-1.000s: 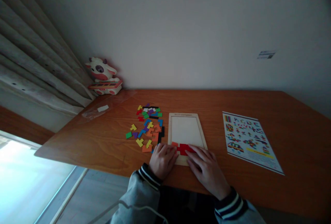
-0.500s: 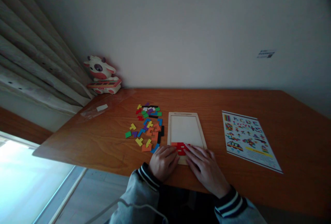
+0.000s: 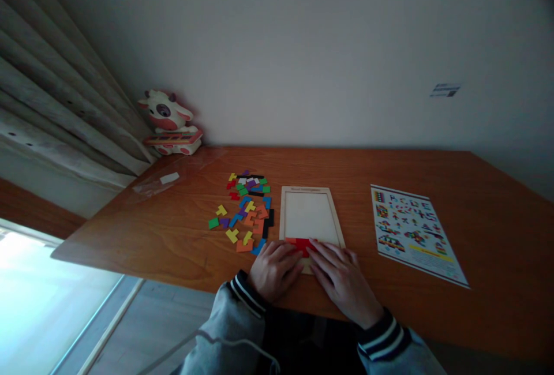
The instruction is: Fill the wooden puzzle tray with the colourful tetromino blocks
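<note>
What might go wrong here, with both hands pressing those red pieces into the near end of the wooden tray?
1. The left hand and right hand cover the red pieces, so a badly seated piece could go unnoticed.
2. The wooden tray lies near the desk's front edge; a push towards the body might slide it off.
3. The loose coloured pieces lie right beside the left hand; a careless sweep could scatter them.

Both forearms come in from the bottom edge in grey sleeves with striped cuffs — the left from about 7 o'clock, the right from about 5 o'clock. The left hand [image 3: 273, 267] lies palm down, knuckles up, fingers loosely curled and pointing toward 1 o'clock. The right hand [image 3: 344, 282] lies flat — fingers spread, stretched toward 11 o'clock. The fingertips of the two hands nearly meet.
</note>
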The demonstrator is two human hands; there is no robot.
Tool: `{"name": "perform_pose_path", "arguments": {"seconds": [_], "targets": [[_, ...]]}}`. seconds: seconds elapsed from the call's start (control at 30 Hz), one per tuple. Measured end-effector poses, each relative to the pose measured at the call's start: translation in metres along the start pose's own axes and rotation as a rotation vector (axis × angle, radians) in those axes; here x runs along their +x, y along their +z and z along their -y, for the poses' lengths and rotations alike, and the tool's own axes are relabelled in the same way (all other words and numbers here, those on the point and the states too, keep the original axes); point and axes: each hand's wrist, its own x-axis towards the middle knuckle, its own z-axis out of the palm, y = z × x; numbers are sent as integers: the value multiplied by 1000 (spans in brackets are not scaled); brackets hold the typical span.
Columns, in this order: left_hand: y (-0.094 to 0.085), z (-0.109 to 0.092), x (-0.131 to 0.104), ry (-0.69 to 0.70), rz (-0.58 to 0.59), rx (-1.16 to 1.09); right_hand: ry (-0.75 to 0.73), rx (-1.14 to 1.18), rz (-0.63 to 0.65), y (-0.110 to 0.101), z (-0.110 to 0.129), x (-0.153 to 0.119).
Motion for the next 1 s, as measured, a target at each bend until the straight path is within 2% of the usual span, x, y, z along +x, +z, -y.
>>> {"name": "perform_pose_path", "arguments": {"seconds": [0.1, 0.2, 0.37, 0.5, 0.57, 0.77, 1.0], "targets": [[-3, -2, 1, -11, 41, 12, -6, 33, -15, 1, -1, 0], [-2, -2, 1, -28, 41, 10, 4, 115, -85, 5, -3, 0], [-1, -1, 0, -28, 62, 17, 115, 237, -264, 11, -8, -2], [-2, -1, 0, -25, 44, 27, 180, 195, -309, 12, -10, -2], [-3, -2, 0, -22, 38, 30, 167, 161, -290, 11, -9, -2], [-2, -1, 0, -8, 36, 23, 35, 59, -114, 4, -3, -1], [0, -2, 0, -25, -6, 37, -27, 63, -75, 5, -6, -3]]}}
